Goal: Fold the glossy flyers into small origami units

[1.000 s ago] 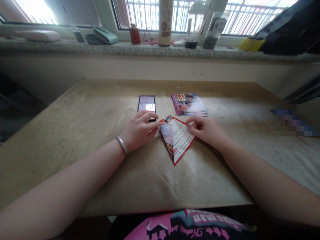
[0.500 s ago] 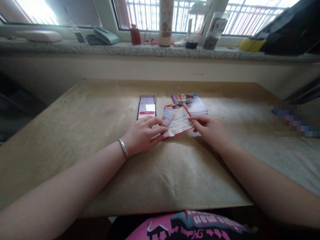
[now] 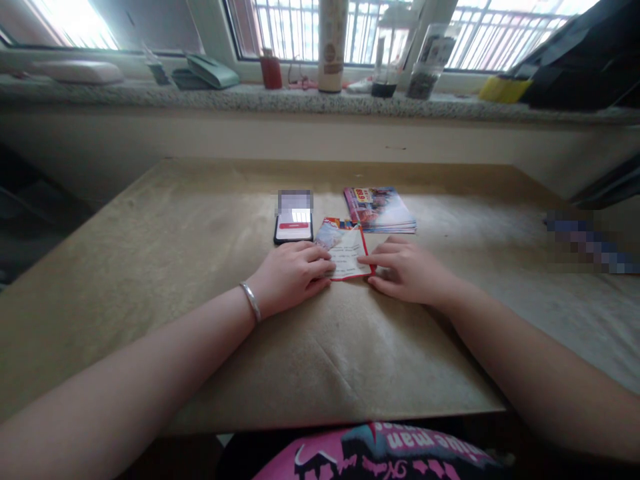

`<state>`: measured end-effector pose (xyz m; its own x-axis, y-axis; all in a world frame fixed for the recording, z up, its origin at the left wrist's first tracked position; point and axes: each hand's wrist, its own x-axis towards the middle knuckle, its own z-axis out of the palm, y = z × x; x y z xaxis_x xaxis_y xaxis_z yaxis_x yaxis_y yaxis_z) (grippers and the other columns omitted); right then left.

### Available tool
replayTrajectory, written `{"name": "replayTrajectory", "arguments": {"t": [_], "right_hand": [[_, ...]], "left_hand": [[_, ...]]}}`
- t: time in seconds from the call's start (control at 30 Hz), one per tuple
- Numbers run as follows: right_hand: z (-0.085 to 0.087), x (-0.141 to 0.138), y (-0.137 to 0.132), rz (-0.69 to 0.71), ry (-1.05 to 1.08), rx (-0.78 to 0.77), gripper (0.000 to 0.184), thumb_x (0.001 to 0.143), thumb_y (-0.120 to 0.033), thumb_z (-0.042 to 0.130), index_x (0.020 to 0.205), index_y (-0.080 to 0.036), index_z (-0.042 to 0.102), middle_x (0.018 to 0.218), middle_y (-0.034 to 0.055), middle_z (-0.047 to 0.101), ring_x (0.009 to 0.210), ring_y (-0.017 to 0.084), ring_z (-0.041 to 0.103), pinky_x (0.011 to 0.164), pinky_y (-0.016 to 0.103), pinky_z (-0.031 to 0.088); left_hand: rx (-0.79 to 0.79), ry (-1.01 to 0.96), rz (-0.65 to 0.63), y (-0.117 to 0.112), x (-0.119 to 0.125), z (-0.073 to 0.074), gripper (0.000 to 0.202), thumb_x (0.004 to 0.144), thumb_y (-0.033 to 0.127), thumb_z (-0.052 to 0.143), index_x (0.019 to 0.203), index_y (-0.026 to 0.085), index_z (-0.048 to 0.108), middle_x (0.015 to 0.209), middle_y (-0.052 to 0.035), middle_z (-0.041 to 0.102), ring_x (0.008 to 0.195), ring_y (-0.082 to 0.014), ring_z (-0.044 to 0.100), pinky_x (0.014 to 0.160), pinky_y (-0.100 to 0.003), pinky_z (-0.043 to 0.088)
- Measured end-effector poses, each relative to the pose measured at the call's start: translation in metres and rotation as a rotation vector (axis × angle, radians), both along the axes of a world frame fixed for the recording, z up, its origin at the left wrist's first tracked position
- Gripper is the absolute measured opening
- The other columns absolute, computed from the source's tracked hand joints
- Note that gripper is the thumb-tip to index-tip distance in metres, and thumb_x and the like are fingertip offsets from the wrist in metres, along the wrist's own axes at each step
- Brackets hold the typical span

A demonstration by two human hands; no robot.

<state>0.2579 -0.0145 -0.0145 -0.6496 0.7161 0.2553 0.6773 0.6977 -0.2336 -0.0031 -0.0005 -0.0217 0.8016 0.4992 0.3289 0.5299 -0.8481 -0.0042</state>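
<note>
A partly folded printed leaflet (image 3: 345, 260) lies on the table, with white text panels, red borders and a colourful picture strip at its far left. My left hand (image 3: 303, 270) rests over its left edge, fingers stretched out flat and holding nothing. At the right edge, my right hand (image 3: 403, 270) reaches a straight index finger onto the paper, with the thumb apart near the bottom corner; it is open. Just beyond the leaflet sits a stack of glossy flyers (image 3: 383, 210). A phone (image 3: 294, 223) lies beyond my left hand, its screen lit and partly blurred out.
The table has a tan cover (image 3: 225, 220) with a crease near the front. Along the stone windowsill (image 3: 290, 100) stand a red bottle (image 3: 271, 70), a tall cream container (image 3: 331, 50), clear containers and a black bag (image 3: 585, 60). A blurred-out item (image 3: 590, 243) lies at far right.
The leaflet has been lowered flat and turned, its right side now folded in with a red edge showing. My right hand has let go of its corner, and its fingers have straightened.
</note>
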Motion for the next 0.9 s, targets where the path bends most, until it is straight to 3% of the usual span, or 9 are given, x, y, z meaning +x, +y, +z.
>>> {"name": "replayTrajectory", "arguments": {"t": [0.17, 0.3, 0.4, 0.53, 0.73, 0.9], "right_hand": [[-0.004, 0.003, 0.003, 0.045, -0.063, 0.055, 0.029, 0.082, -0.026, 0.059, 0.108, -0.023, 0.071, 0.088, 0.0075, 0.068, 0.085, 0.023, 0.056, 0.077, 0.036, 0.047], [-0.006, 0.002, 0.006, 0.071, -0.045, 0.129, 0.019, 0.086, -0.029, 0.057, 0.093, -0.024, 0.074, 0.085, 0.0073, 0.067, 0.083, 0.022, 0.056, 0.075, 0.035, 0.046], [-0.005, -0.001, 0.005, 0.090, 0.001, 0.167, 0.016, 0.085, -0.026, 0.057, 0.083, -0.023, 0.072, 0.091, 0.0073, 0.068, 0.089, 0.022, 0.058, 0.081, 0.038, 0.046], [-0.003, -0.004, 0.003, 0.158, 0.143, 0.068, 0.011, 0.079, -0.015, 0.056, 0.079, -0.022, 0.064, 0.100, 0.0055, 0.070, 0.103, 0.022, 0.059, 0.092, 0.039, 0.046], [0.000, -0.003, -0.003, 0.079, 0.195, -0.127, 0.010, 0.077, -0.012, 0.048, 0.076, -0.022, 0.051, 0.094, 0.0061, 0.072, 0.083, 0.019, 0.065, 0.075, 0.032, 0.048], [0.002, -0.004, -0.005, -0.001, 0.171, -0.130, 0.009, 0.077, -0.017, 0.047, 0.075, -0.020, 0.055, 0.074, 0.0041, 0.067, 0.065, 0.016, 0.059, 0.061, 0.027, 0.041]], "left_hand": [[-0.026, 0.004, -0.020, 0.002, -0.002, -0.003, 0.024, 0.091, 0.032, 0.051, 0.106, 0.021, 0.067, 0.111, -0.0059, 0.066, 0.102, -0.0214, 0.061, 0.088, -0.036, 0.051], [-0.015, 0.002, -0.036, 0.003, -0.003, -0.004, 0.024, 0.092, 0.032, 0.049, 0.106, 0.022, 0.067, 0.111, -0.0056, 0.066, 0.101, -0.0200, 0.061, 0.086, -0.034, 0.052], [0.004, -0.001, -0.037, 0.003, -0.003, -0.004, 0.023, 0.092, 0.031, 0.050, 0.105, 0.022, 0.067, 0.112, -0.0055, 0.066, 0.100, -0.0191, 0.062, 0.086, -0.033, 0.052], [0.056, -0.020, -0.047, 0.004, -0.002, -0.004, 0.022, 0.094, 0.027, 0.048, 0.105, 0.023, 0.067, 0.113, -0.0050, 0.067, 0.102, -0.0184, 0.061, 0.087, -0.032, 0.052], [0.037, -0.026, -0.046, 0.003, 0.000, -0.005, 0.025, 0.093, 0.018, 0.047, 0.105, 0.021, 0.068, 0.111, -0.0034, 0.069, 0.097, -0.0182, 0.065, 0.084, -0.033, 0.054], [-0.069, -0.057, -0.079, 0.000, 0.002, -0.003, 0.025, 0.091, 0.018, 0.048, 0.107, 0.018, 0.067, 0.114, -0.0056, 0.068, 0.104, -0.0175, 0.064, 0.091, -0.033, 0.054]]}}
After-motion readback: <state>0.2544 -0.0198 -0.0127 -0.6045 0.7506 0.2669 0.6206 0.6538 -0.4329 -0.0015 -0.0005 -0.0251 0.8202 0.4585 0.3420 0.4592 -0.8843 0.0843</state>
